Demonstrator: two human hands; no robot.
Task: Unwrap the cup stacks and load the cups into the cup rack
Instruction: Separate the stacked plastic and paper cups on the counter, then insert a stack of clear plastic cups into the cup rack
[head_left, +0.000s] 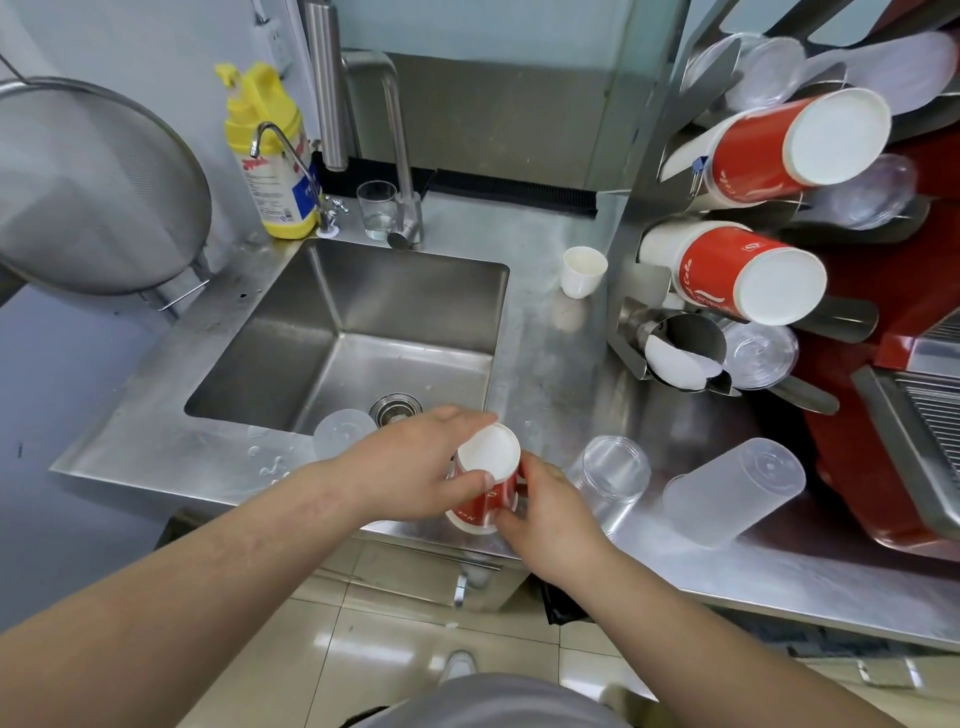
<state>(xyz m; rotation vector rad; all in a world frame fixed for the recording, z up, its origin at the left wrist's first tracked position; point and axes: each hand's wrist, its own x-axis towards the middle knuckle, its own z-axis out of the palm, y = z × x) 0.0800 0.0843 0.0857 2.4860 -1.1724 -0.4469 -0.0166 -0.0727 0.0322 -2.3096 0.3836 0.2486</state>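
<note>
A short stack of red paper cups (487, 480), white bottoms up, stands on the counter's front edge beside the sink. My left hand (415, 467) wraps its upper part and my right hand (545, 506) grips its lower right side. The steel cup rack (641, 291) on the right holds two red cup stacks, an upper stack (779, 148) and a middle stack (737, 273), plus a white stack (680, 364) low down and clear cups behind. Two stacks lie upside down on the counter: a clear stack (613, 480) and a frosted stack (737, 493).
The steel sink (457, 306) is left of the cups, with a frosted cup stack (340, 431) at its front rim. A small white cup (583, 270), a glass (377, 208), a faucet (400, 156) and a yellow bottle (272, 150) stand behind. A red machine (883, 415) is at right.
</note>
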